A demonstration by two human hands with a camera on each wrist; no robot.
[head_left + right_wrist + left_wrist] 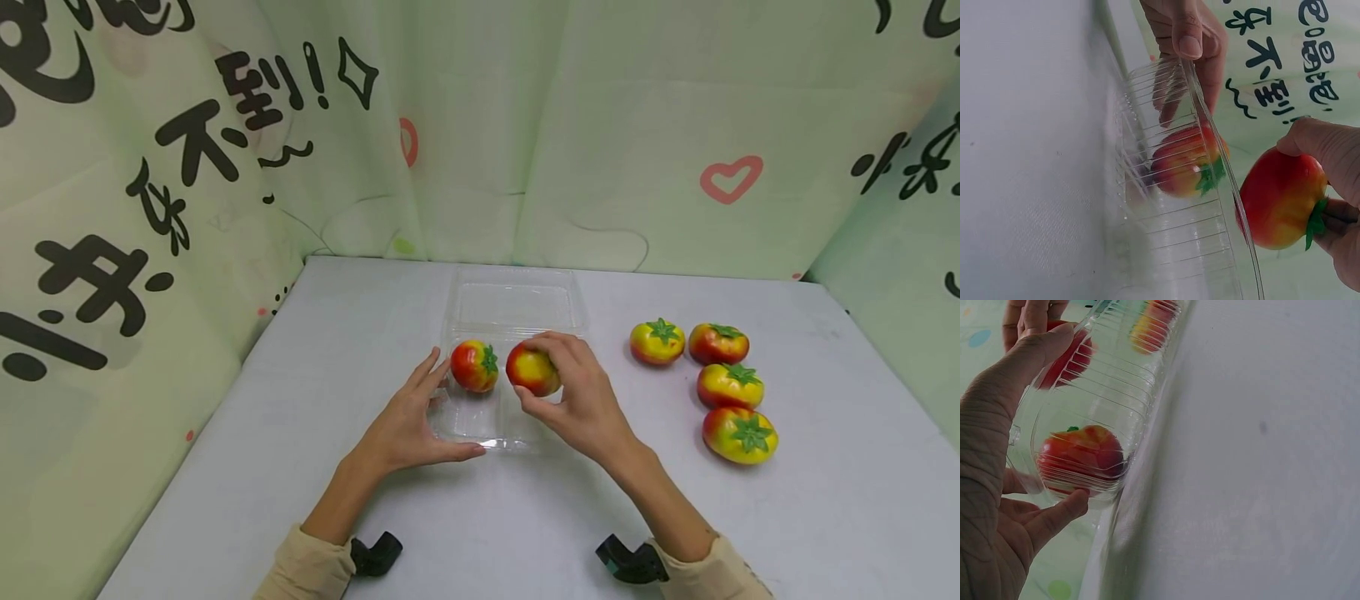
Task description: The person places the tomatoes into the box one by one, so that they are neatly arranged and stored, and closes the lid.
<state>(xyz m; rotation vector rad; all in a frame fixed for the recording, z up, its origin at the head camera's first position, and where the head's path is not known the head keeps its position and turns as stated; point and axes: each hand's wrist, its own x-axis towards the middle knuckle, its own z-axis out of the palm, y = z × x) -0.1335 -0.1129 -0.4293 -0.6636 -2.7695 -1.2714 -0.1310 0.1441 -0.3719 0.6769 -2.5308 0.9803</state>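
We are holding a glossy red-and-yellow persimmon-shaped fruit [531, 369] in our right hand [573, 396], the thumb and fingers pinching it from its sides. It is hovering by the rim of a clear, ribbed plastic clamshell container [471, 425], over the right part of its base. We are spreading our left hand [415, 421] wide around the container's front left corner, its thumb reaching along the front rim and its fingers lying beside the left wall. A second round red fruit with a green leafy cap [471, 368] is resting inside, in the left part of the base, its cap facing right. The transparent lid [517, 302] is lying open toward the back.

To our right, four more fruits are sitting on the pale grey-white table [847, 467]: a yellow one with a green cap [654, 348], a redder one [712, 348] beside it, a yellow-topped one [718, 387] in front of that, and a large red-and-yellow one [723, 429] nearest us. A pale green curtain with black lettering [480, 167] is hanging behind.
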